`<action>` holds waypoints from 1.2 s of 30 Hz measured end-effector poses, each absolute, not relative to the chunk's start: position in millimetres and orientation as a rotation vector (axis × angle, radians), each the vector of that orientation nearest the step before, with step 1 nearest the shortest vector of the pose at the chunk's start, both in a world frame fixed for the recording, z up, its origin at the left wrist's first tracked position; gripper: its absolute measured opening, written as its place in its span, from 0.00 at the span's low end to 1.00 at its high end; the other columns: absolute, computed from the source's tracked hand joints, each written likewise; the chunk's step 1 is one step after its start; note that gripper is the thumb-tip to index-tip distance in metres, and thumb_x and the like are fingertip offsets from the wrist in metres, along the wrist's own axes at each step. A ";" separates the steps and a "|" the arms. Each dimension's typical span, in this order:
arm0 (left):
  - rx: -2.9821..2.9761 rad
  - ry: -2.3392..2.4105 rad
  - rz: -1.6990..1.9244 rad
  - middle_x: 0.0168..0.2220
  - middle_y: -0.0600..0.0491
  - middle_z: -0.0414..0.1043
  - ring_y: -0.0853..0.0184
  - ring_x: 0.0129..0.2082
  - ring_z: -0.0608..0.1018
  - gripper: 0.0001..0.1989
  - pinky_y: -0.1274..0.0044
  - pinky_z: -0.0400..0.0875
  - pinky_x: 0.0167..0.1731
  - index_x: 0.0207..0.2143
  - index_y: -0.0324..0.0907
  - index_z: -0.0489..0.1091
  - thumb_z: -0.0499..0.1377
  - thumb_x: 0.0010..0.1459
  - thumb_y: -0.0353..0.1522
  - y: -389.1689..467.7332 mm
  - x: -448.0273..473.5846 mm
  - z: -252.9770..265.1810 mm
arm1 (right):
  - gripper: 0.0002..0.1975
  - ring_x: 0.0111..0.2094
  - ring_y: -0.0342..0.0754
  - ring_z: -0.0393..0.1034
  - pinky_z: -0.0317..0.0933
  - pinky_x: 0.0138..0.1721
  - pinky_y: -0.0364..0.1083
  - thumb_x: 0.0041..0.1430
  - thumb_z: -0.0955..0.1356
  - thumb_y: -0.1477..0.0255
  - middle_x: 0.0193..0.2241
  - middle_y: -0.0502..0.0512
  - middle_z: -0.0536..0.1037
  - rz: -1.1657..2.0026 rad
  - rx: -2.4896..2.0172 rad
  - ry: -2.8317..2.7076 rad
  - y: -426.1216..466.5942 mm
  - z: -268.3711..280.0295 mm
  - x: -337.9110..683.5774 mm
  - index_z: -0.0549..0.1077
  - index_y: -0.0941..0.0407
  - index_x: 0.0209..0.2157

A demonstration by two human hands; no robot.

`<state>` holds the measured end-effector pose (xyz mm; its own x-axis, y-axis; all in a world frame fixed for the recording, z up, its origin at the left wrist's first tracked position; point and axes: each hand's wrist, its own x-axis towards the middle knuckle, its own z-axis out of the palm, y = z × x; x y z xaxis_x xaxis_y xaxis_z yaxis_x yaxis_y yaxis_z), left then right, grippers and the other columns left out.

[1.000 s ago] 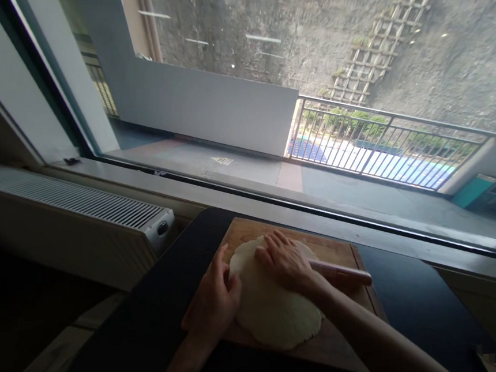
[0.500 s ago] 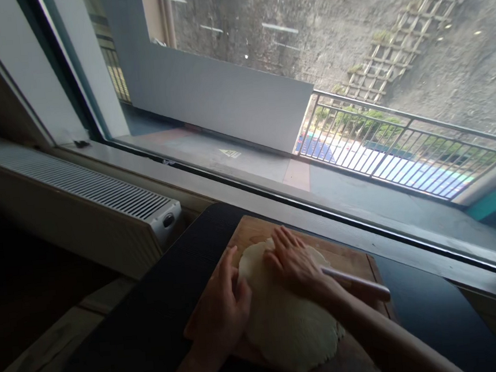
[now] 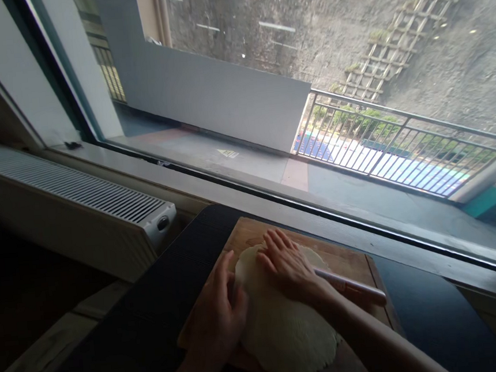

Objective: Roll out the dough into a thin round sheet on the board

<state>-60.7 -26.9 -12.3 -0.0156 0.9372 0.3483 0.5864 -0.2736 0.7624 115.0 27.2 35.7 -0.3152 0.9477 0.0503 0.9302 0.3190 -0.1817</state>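
A wide, thin sheet of pale dough [image 3: 287, 333] lies on a wooden cutting board [image 3: 350, 258]. My right hand [image 3: 287, 266] rests palm down on the far part of the dough, its fingers stretched out. From beneath that hand and wrist a smooth rolling pin [image 3: 352, 285] sticks out to the right across the board; its other end is hidden. At the dough's left edge, my left hand [image 3: 226, 306] is half curved with its thumb apart from the fingers, holding nothing. Whether it touches the dough is hard to tell in the shadow.
The board sits on a dark table [image 3: 162, 297] against a window sill [image 3: 249, 200]. To the left along the wall runs a white radiator [image 3: 101, 193]. Beyond the glass are a walkway and a metal railing [image 3: 400, 138].
The view has shifted slightly. My right hand still lies flat over the dough, slightly nearer the left, and the rolling pin shows a little farther left too. My left hand has barely moved.
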 end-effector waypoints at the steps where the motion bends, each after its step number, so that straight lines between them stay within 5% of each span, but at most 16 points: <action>1: 1.884 1.588 1.198 0.36 0.51 0.70 0.65 0.37 0.74 0.29 0.73 0.70 0.40 0.59 0.42 0.49 0.52 0.54 0.32 -26.8 -60.8 -12.4 | 0.30 0.64 0.49 0.34 0.38 0.60 0.52 0.64 0.48 0.55 0.62 0.53 0.49 0.169 -1.712 -2.418 21.0 32.1 113.3 0.47 0.54 0.62; 5: 1.922 1.613 1.189 0.35 0.51 0.71 0.64 0.36 0.75 0.30 0.72 0.70 0.38 0.59 0.41 0.50 0.52 0.54 0.33 -26.2 -61.2 -13.2 | 0.29 0.63 0.53 0.37 0.38 0.59 0.55 0.64 0.49 0.56 0.62 0.58 0.51 0.083 -1.874 -2.276 55.0 35.1 125.1 0.52 0.57 0.60; 11: 1.894 1.645 1.199 0.32 0.54 0.70 0.66 0.31 0.74 0.31 0.74 0.69 0.34 0.59 0.42 0.49 0.52 0.53 0.32 -25.9 -59.6 -12.9 | 0.17 0.47 0.49 0.60 0.53 0.47 0.49 0.65 0.53 0.64 0.45 0.58 0.68 -0.150 -1.701 -2.140 62.3 35.9 130.9 0.68 0.55 0.40; 20: 2.004 1.704 1.181 0.29 0.55 0.69 0.65 0.31 0.73 0.27 0.71 0.64 0.38 0.58 0.42 0.52 0.52 0.54 0.31 -29.5 -69.9 -9.6 | 0.14 0.27 0.42 0.58 0.52 0.31 0.42 0.63 0.57 0.71 0.25 0.50 0.66 -0.026 -1.492 -2.332 -18.3 22.5 137.1 0.62 0.55 0.23; 26: 2.004 1.658 1.191 0.30 0.54 0.70 0.65 0.32 0.73 0.26 0.71 0.63 0.39 0.58 0.41 0.51 0.48 0.57 0.29 -31.2 -75.7 -11.7 | 0.07 0.41 0.47 0.61 0.54 0.44 0.47 0.60 0.59 0.72 0.38 0.53 0.69 -0.087 -1.515 -2.288 20.5 32.3 112.7 0.67 0.55 0.34; 30: 2.003 1.674 1.168 0.31 0.54 0.70 0.64 0.33 0.73 0.25 0.70 0.63 0.39 0.58 0.39 0.51 0.48 0.57 0.29 -30.2 -74.4 -11.3 | 0.15 0.50 0.51 0.58 0.51 0.52 0.52 0.60 0.61 0.67 0.48 0.58 0.65 -0.148 -1.575 -2.189 70.7 35.9 88.2 0.65 0.55 0.48; 36: 1.943 1.666 1.158 0.36 0.50 0.72 0.63 0.36 0.73 0.24 0.69 0.63 0.41 0.59 0.41 0.50 0.45 0.60 0.32 -33.4 -74.4 -11.6 | 0.18 0.59 0.51 0.48 0.47 0.57 0.52 0.60 0.61 0.63 0.54 0.52 0.63 0.037 -1.395 -2.504 -16.1 38.2 115.7 0.63 0.50 0.52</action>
